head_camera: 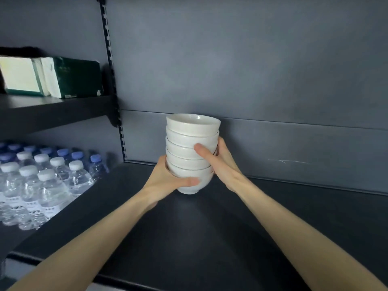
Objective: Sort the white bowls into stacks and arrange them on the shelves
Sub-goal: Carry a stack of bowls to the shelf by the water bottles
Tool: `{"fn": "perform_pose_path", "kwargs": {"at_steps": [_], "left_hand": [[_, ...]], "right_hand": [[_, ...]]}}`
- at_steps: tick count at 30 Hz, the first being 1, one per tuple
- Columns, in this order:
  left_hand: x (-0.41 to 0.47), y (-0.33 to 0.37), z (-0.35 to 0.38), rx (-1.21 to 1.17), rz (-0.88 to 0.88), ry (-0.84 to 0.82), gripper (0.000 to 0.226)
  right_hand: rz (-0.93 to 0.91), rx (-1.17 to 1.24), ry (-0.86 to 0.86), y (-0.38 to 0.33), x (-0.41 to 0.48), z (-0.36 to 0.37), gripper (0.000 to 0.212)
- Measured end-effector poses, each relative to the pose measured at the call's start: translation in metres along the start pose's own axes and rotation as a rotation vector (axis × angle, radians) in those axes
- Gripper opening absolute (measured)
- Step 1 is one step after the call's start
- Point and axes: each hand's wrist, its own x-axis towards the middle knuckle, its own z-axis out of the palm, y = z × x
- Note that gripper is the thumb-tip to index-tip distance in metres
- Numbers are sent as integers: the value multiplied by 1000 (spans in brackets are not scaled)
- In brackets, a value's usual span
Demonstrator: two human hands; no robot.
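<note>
A stack of several white bowls point(191, 141) stands nested, rims up, over the dark shelf point(273, 227), near its back panel. My left hand point(168, 179) grips the lowest bowl from the left, thumb across its front. My right hand point(218, 160) grips the stack from the right, thumb laid over the middle bowls and fingers hidden behind them. The foot of the stack sits at or just above the shelf surface; I cannot tell whether it touches.
Several water bottles point(42, 185) with white and blue caps crowd the lower shelf at left. A green box point(77, 76) and a white carton sit on the upper left shelf point(52, 110). A slotted upright point(113, 80) divides the bays.
</note>
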Motion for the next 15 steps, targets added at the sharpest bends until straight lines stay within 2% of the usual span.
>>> {"fn": "perform_pose_path", "kwargs": {"at_steps": [2, 7, 11, 15], "left_hand": [[7, -7, -11, 11, -29, 5, 86], [19, -24, -37, -4, -4, -8, 70], [30, -38, -61, -32, -18, -49, 88], [39, -46, -80, -44, 7, -91, 79]], "right_hand": [[5, -11, 1, 4, 8, 9, 72], [11, -32, 21, 12, 24, 35, 72], [20, -45, 54, 17, 33, 56, 72], [19, -63, 98, 20, 37, 74, 79]]}}
